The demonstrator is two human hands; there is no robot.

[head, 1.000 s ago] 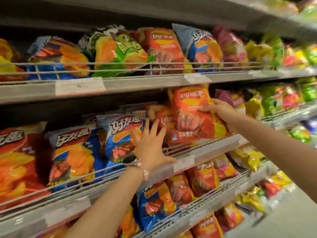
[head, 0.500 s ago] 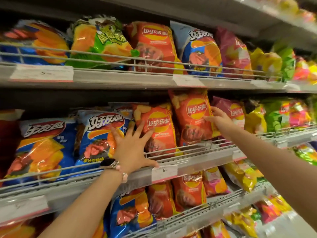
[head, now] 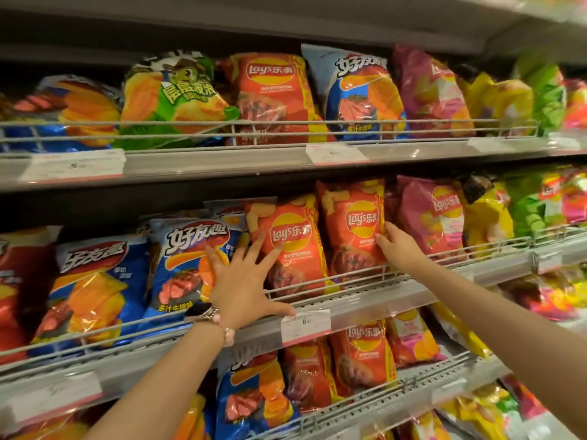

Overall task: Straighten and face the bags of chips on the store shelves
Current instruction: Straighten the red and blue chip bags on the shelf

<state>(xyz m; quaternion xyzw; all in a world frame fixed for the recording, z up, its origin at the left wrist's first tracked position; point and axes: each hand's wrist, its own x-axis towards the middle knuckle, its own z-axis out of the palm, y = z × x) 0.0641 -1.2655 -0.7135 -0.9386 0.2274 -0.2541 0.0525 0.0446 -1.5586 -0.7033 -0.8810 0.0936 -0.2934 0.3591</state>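
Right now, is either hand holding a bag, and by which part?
The right hand grips the right-hand red Lay's bag at its right edge, about mid-height. The left hand holds nothing: spread fingers press flat across the blue bag and the left red Lay's bag.

left hand [head: 244,282] spread flat on a red lay's bag [head: 292,246]; right hand [head: 401,249] holds the neighbouring red bag [head: 355,217].

Under the hands [head: 244,281], the chip bags [head: 292,246] are glossy, crinkled plastic film catching glare. The shelf rail [head: 349,282] below them looks like matt grey-coated metal wire; the price tag [head: 305,325] is paper.
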